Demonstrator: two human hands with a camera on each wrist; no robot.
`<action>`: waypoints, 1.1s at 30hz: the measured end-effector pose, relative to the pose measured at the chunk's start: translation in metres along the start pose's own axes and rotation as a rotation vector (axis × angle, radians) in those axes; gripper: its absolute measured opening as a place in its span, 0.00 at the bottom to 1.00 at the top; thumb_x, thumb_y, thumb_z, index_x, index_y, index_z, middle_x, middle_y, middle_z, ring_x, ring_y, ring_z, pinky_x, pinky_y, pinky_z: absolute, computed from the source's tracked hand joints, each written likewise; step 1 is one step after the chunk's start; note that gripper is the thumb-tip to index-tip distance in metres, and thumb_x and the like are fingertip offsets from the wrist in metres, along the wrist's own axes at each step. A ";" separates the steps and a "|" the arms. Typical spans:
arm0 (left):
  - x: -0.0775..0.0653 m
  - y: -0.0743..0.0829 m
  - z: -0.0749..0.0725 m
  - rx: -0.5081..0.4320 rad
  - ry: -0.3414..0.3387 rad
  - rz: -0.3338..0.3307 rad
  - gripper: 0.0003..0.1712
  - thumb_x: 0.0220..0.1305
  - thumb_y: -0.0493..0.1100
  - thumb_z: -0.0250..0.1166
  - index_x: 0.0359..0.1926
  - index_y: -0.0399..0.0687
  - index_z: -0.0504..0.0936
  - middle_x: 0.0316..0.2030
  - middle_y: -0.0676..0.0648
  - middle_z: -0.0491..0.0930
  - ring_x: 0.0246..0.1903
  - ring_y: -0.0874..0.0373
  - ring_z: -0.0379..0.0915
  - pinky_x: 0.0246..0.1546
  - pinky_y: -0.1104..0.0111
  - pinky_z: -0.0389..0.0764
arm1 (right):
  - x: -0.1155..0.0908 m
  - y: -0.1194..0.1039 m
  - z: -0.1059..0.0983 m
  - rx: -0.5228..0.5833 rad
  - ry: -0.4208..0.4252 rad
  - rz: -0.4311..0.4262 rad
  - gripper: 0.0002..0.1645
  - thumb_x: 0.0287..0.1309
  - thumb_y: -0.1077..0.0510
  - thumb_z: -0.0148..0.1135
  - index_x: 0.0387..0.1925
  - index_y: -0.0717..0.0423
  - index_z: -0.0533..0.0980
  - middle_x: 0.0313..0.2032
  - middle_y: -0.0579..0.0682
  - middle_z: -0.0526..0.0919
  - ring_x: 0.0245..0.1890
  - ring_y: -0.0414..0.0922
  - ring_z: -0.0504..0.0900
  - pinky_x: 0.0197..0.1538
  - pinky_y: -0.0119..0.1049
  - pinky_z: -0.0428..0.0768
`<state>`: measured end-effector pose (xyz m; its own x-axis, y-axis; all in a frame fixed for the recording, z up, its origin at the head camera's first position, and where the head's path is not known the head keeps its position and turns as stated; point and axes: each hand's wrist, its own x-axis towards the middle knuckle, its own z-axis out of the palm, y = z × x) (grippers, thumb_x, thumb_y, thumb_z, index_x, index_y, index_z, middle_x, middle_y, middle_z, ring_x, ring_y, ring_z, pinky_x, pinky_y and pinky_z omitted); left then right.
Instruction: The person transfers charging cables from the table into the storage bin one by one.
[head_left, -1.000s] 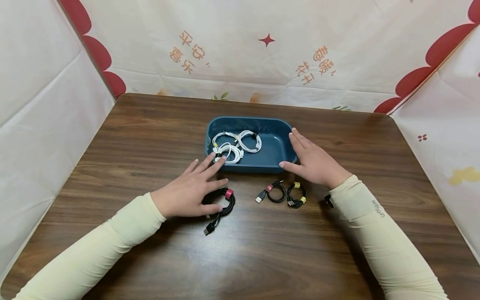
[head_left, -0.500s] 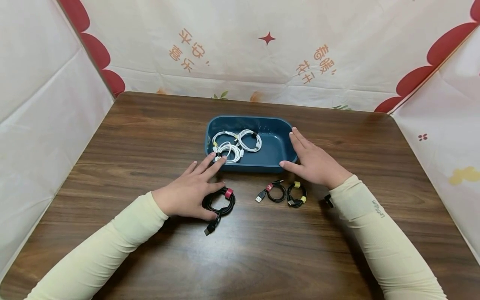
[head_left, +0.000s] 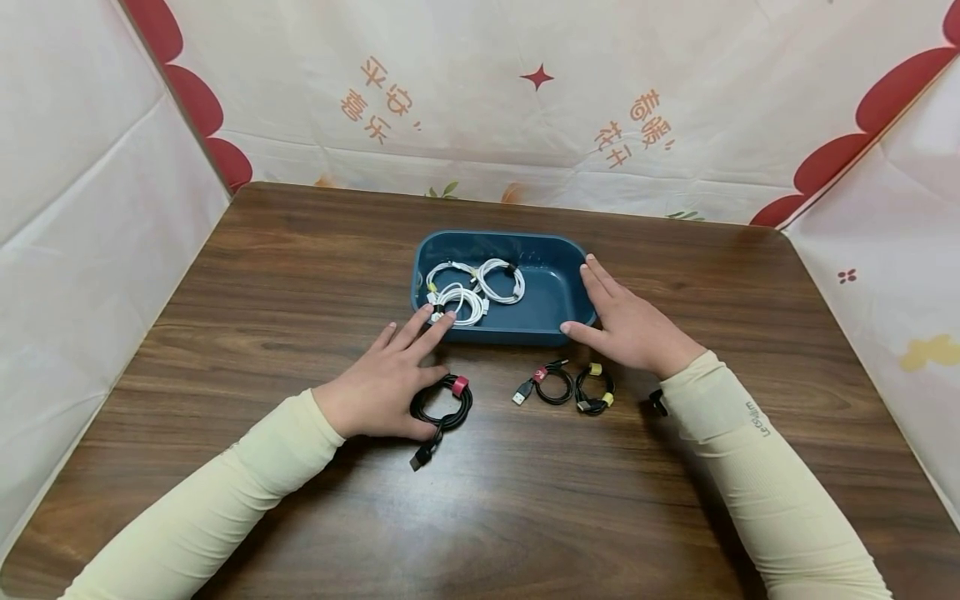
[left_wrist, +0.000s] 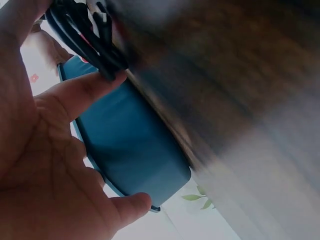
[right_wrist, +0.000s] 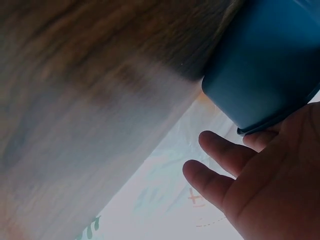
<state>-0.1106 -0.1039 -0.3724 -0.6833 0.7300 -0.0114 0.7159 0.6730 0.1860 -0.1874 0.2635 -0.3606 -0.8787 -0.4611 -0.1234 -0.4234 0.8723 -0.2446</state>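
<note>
My left hand (head_left: 378,387) lies spread at the left, with two fingers reaching over the near left rim of a blue plastic box (head_left: 543,304). Its thumb and index finger are at the left side of a coiled black USB cable (head_left: 467,408) with a red tie on the table. In the left wrist view, the index fingertip (left_wrist: 117,77) is right at this black coil (left_wrist: 90,42). My right hand (head_left: 637,329) rests with straight fingers at the box's right end, thumb on the near rim. Several coiled white cables (head_left: 498,292) lie in the box's left half.
In front of the box lie two smaller black cable coils, one with a red tie (head_left: 551,387) and one with yellow ties (head_left: 595,392). The brown wooden table (head_left: 525,517) meets a printed white cloth (head_left: 465,108) at the back.
My left index finger and thumb have drawn back slightly to the left and spread apart, showing more of the black coil. The right hand, the box and the cables stay put.
</note>
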 end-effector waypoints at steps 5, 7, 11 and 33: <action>0.000 -0.001 0.001 0.000 -0.003 -0.007 0.42 0.45 0.69 0.73 0.57 0.49 0.84 0.79 0.47 0.35 0.76 0.46 0.21 0.66 0.37 0.52 | -0.001 0.000 0.000 0.002 0.006 -0.002 0.59 0.67 0.26 0.45 0.78 0.61 0.38 0.78 0.54 0.33 0.76 0.58 0.46 0.70 0.56 0.58; 0.001 -0.001 0.001 0.002 -0.002 -0.004 0.42 0.45 0.69 0.74 0.56 0.49 0.85 0.79 0.46 0.35 0.76 0.46 0.21 0.66 0.38 0.52 | -0.001 -0.001 -0.001 0.001 0.005 -0.002 0.59 0.67 0.26 0.45 0.78 0.61 0.38 0.78 0.54 0.33 0.76 0.58 0.46 0.70 0.56 0.57; 0.001 -0.001 0.000 -0.004 0.013 0.002 0.40 0.44 0.68 0.74 0.53 0.48 0.86 0.79 0.45 0.38 0.76 0.46 0.23 0.66 0.38 0.53 | -0.002 0.000 -0.001 -0.001 -0.001 0.002 0.59 0.67 0.26 0.45 0.78 0.60 0.37 0.78 0.53 0.32 0.76 0.57 0.45 0.70 0.55 0.57; 0.004 0.003 -0.009 -0.017 0.056 0.035 0.38 0.48 0.64 0.74 0.56 0.47 0.83 0.77 0.41 0.45 0.76 0.42 0.30 0.68 0.39 0.51 | -0.001 0.002 0.000 -0.034 0.032 -0.030 0.58 0.67 0.27 0.45 0.77 0.64 0.40 0.78 0.57 0.36 0.76 0.56 0.44 0.71 0.58 0.52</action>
<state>-0.1126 -0.1005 -0.3633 -0.6648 0.7453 0.0500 0.7376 0.6444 0.2020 -0.1873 0.2657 -0.3612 -0.8721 -0.4819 -0.0853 -0.4561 0.8635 -0.2150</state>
